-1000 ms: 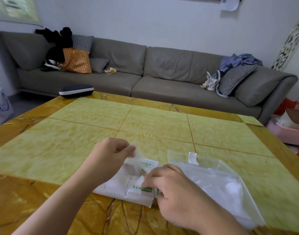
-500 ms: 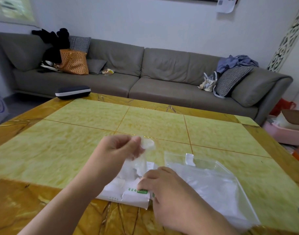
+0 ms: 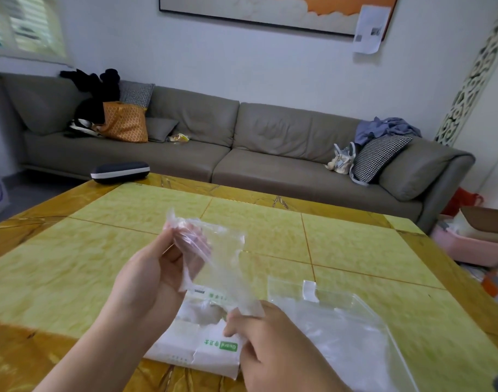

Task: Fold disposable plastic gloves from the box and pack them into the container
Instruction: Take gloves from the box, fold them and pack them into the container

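A white paper glove pack with green print lies on the yellow table near the front edge, its top torn open. My left hand is raised above it and pinches the top of a clear plastic glove that stretches down toward the pack. My right hand rests on the pack's right end and grips the glove's lower end with curled fingers. A clear plastic zip bag lies flat to the right of the pack, partly under my right wrist.
A dark glasses case sits at the table's far left edge. Behind the table runs a grey sofa with bags and cushions. A pink bin stands on the floor to the right.
My left hand has lifted up and away from the pack, drawing a clear glove out of it. My right hand stays on the pack's right end. The view has tilted upward.
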`<action>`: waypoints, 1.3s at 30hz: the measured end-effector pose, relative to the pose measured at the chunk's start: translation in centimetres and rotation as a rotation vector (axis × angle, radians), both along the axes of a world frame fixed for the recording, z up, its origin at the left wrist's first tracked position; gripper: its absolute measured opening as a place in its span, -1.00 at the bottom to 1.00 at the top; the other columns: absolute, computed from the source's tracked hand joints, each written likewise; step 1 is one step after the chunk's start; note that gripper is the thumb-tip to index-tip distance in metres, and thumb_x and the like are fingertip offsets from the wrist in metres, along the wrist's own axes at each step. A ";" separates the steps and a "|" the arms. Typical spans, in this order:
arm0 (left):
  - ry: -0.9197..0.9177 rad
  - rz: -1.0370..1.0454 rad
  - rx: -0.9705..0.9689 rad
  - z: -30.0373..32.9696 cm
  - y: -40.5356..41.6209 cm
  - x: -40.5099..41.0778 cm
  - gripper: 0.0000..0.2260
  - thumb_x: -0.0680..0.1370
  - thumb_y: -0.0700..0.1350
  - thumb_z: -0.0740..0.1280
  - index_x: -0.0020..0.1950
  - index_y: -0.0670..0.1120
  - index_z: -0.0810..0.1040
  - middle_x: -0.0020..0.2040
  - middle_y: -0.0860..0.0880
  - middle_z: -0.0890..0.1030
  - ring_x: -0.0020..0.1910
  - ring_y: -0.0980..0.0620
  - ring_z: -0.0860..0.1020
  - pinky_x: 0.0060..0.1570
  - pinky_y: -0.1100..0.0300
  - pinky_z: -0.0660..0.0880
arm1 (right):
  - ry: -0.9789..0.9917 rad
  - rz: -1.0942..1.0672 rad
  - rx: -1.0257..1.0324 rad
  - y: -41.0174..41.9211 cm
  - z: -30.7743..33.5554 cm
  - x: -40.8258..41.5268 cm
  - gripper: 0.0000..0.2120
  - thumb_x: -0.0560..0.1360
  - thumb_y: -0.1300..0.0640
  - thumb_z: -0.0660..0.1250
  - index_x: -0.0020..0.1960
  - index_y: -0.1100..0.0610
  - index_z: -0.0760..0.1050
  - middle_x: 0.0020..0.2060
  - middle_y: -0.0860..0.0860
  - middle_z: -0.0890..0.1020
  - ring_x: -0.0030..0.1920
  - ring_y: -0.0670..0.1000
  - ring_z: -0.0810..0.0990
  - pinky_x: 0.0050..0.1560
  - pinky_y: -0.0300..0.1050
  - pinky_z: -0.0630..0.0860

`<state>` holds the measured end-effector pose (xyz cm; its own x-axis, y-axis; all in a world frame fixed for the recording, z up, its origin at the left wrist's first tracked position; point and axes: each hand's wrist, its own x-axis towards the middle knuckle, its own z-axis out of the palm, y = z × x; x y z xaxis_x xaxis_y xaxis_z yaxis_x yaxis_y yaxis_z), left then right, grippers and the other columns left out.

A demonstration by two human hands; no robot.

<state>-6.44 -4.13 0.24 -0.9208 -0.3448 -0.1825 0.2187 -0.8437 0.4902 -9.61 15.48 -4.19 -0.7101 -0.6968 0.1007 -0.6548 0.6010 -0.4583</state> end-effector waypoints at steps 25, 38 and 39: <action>-0.079 0.013 -0.569 -0.4 5.3 0.7 -0.70 0.66 0.02 0.27 0.06 -0.14 0.72 -0.02 -0.19 0.72 -0.03 -0.19 0.71 -0.09 -0.02 0.69 | -1.194 0.227 -1.224 4.7 5.0 -0.6 -0.05 0.60 -0.46 0.02 0.62 0.32 0.24 0.60 0.31 0.27 0.62 0.34 0.19 0.61 0.39 -0.09; -0.003 -0.527 -0.441 -1.3 3.5 0.7 -0.34 0.59 0.36 0.14 0.38 -0.13 0.60 0.33 -0.36 0.56 0.23 -0.35 0.54 0.37 -0.27 0.41 | -0.645 -0.295 -1.081 4.3 4.0 -1.5 -0.70 0.73 0.26 0.19 0.19 0.06 0.69 -0.35 0.14 0.45 -0.46 0.05 0.33 -0.56 -0.12 0.39; -0.054 -0.497 -0.529 -1.3 3.6 0.6 -0.41 0.59 0.29 0.22 0.33 -0.15 0.63 0.25 -0.33 0.63 0.09 -0.30 0.62 0.20 -0.20 0.56 | -0.626 -0.269 -1.031 4.3 3.8 -1.6 -0.68 0.73 0.26 0.19 0.21 0.02 0.69 -0.35 0.12 0.44 -0.49 0.03 0.30 -0.57 -0.16 0.35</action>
<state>-5.88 -0.55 -1.07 -0.9860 0.0569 -0.1570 -0.1648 -0.4843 0.8593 -11.18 19.80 -0.43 -0.9419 -0.3181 0.1077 -0.0640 -0.1449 -0.9874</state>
